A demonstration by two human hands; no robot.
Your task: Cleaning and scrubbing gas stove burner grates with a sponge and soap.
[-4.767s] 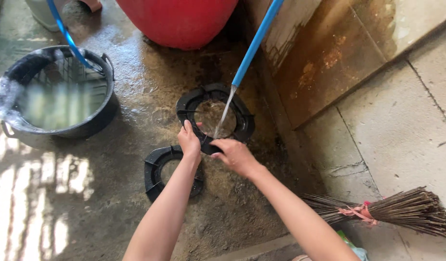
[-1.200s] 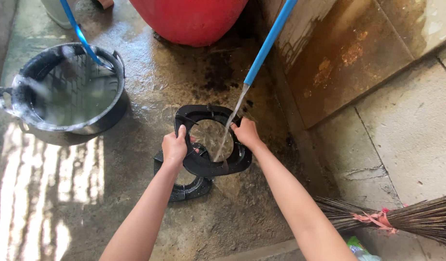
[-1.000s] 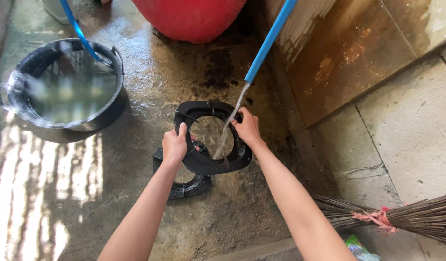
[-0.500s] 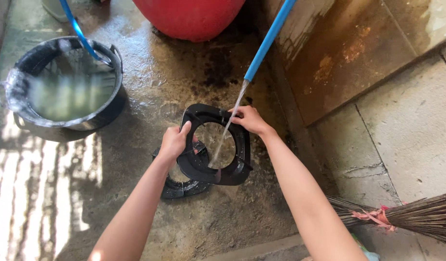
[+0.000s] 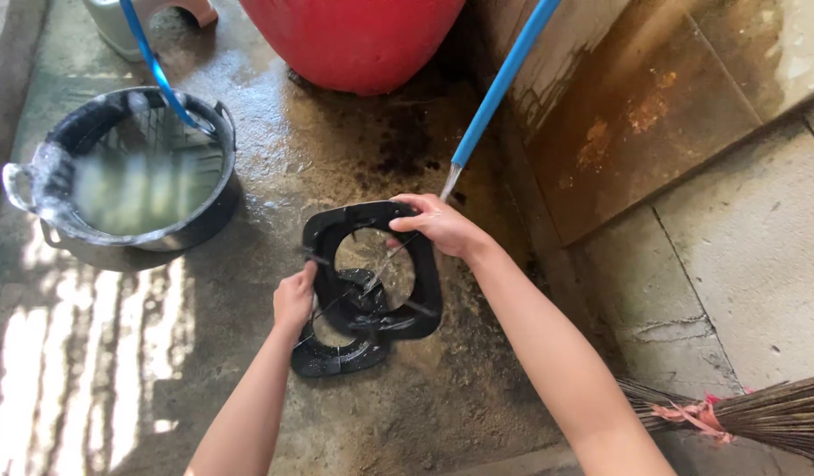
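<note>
Black stove pan support (image 5: 425,304), likely cast metal: rigid, probably heavy, wet so slippery. It's held tilted just above the wet concrete floor (image 5: 477,397), over a second one (image 5: 336,357) lying flat. Best hold is the outer frame, not the thin prongs. Right hand (image 5: 442,225) grip wraps the top edge; left hand (image 5: 294,300) grip pinches the left edge. Count: two supports, one water-filled pot (image 5: 125,189), one red barrel (image 5: 354,40), one broom (image 5: 751,419), one blue-handled tool (image 5: 500,88) leaning on the wall.
</note>
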